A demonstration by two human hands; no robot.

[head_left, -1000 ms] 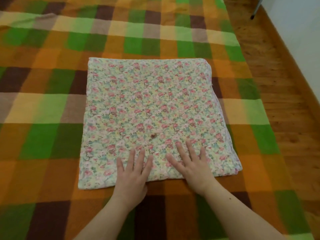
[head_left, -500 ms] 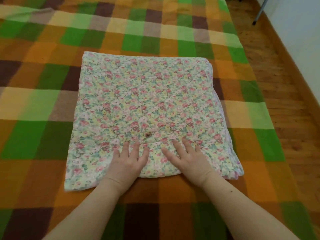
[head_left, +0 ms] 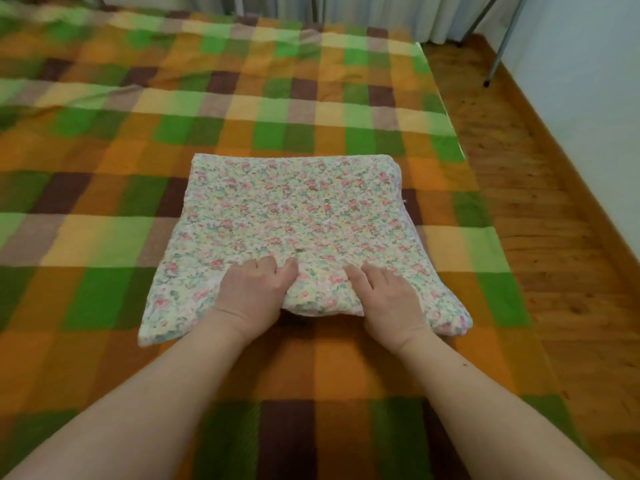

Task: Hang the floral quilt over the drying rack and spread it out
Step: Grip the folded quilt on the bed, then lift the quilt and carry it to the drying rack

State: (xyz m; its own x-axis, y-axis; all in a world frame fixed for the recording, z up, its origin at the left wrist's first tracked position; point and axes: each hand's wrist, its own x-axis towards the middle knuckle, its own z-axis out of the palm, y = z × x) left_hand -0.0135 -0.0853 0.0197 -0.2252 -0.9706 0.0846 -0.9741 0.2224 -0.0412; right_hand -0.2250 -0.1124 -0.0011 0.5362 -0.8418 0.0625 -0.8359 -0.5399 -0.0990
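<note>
A folded floral quilt, pale cotton printed with small pink and green blossoms, lies flat on a plaid wool blanket of orange, green and brown squares, just right of centre. At its six o'clock edge the left hand and the right hand both curl their fingers into the fabric, bunching the near fold between them. At two o'clock, grey metal legs stand on the wooden plank floor.

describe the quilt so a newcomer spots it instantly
A bed with an orange, green and brown checked blanket fills the view. The quilt lies folded square on its near half, both hands gripping its near edge. It alone has a tiny pink floral print.
</note>
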